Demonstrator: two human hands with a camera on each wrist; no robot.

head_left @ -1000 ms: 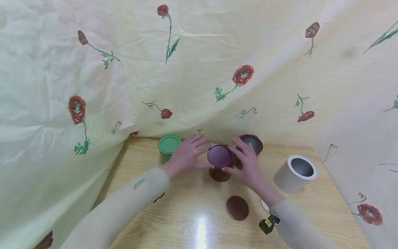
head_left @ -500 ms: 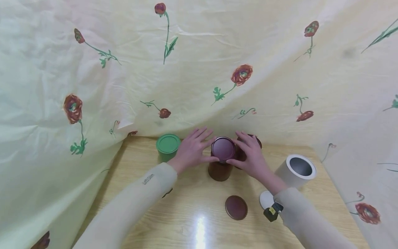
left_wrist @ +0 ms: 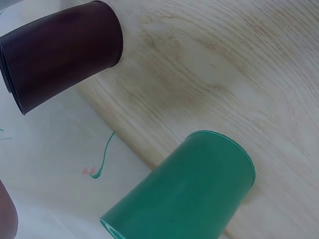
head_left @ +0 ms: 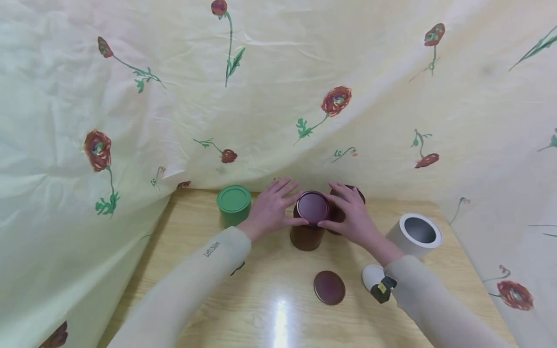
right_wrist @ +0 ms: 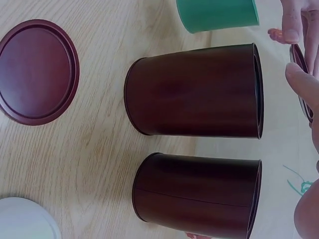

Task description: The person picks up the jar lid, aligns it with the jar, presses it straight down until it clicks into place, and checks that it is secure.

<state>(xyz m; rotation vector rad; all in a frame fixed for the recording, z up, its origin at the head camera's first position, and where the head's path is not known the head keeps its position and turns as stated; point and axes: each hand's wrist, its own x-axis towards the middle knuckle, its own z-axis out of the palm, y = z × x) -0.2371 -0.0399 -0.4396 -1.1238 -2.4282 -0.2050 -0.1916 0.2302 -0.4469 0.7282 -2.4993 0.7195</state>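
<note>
A round dark brown lid (head_left: 313,208) is held by its edge between both hands, above a dark brown canister (head_left: 306,238). The left hand (head_left: 274,208) pinches its left side between thumb and forefinger, other fingers spread. On the right side the right hand (head_left: 353,215) pinches it likewise. In the right wrist view the lid (right_wrist: 302,79) is apart from the rim of the canister (right_wrist: 194,92). A second brown canister (right_wrist: 197,194) stands close beside the first one; the right hand partly hides it in the head view.
A green lidded canister (head_left: 234,205) stands left of the left hand. On the right is an open white canister (head_left: 415,234). Another brown lid (head_left: 329,287) and a white lid (head_left: 372,275) lie on the wooden table (head_left: 243,309). Flowered cloth (head_left: 270,111) hangs behind and at both sides.
Both hands have shifted the brown lid slightly back and to the right, so more of the canister below shows. Over the last half second they have hardly moved.
</note>
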